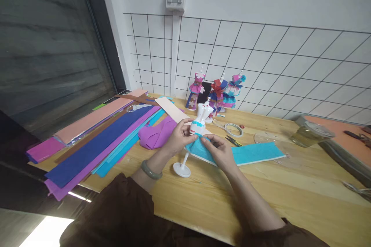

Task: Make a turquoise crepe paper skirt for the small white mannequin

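A small white dress form (204, 112) on a thin stand leans slightly in front of me, its round base (182, 170) over the wooden table. Bits of blue and red show around its waist. My left hand (181, 137) is closed at the form's hip, thumb and fingers pinching the top edge of a turquoise crepe paper strip (256, 153) there. My right hand (218, 148) pinches the same strip just to the right, where it gathers against the form. From under my right hand the strip's long end runs out to the right.
Folded crepe paper strips (101, 144) in several colours cover the left side. A crumpled purple piece (158, 133) lies nearer. Behind stand dressed forms (197, 88), a tape roll (234, 130) and scissors (233, 141). A lidded cup (311, 134) stands right.
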Demonstrator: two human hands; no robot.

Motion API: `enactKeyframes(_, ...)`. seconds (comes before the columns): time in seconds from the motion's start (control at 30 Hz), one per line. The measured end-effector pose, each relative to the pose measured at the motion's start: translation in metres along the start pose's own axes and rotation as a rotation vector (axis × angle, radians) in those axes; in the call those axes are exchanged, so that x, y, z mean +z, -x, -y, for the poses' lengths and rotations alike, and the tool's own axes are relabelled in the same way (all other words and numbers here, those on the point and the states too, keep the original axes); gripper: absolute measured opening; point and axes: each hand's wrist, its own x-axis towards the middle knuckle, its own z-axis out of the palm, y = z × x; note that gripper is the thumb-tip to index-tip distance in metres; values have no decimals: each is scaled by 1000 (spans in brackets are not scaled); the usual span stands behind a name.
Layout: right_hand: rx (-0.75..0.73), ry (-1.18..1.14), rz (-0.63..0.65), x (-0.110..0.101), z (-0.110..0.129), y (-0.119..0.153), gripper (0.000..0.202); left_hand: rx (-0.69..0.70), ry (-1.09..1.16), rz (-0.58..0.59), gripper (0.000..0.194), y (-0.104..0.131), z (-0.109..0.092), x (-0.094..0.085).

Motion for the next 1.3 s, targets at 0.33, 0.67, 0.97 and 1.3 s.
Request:
enactKeyframes(0.33,-3,-41,-55,1,2,0,27,79,2,6,58,3,-8,4)
enactKeyframes(0.67,-56,27,-32,1,3,2,28,100,-11,-4,58,1,-3,5)
enactKeyframes(0.97,-46,-23,-100,3,2,0,27,97,4,30,56,4,-5,6)
enactKeyframes(1.3,-21,-81,-91,4,1,-1,26,90,7,29,57,3,-2,6)
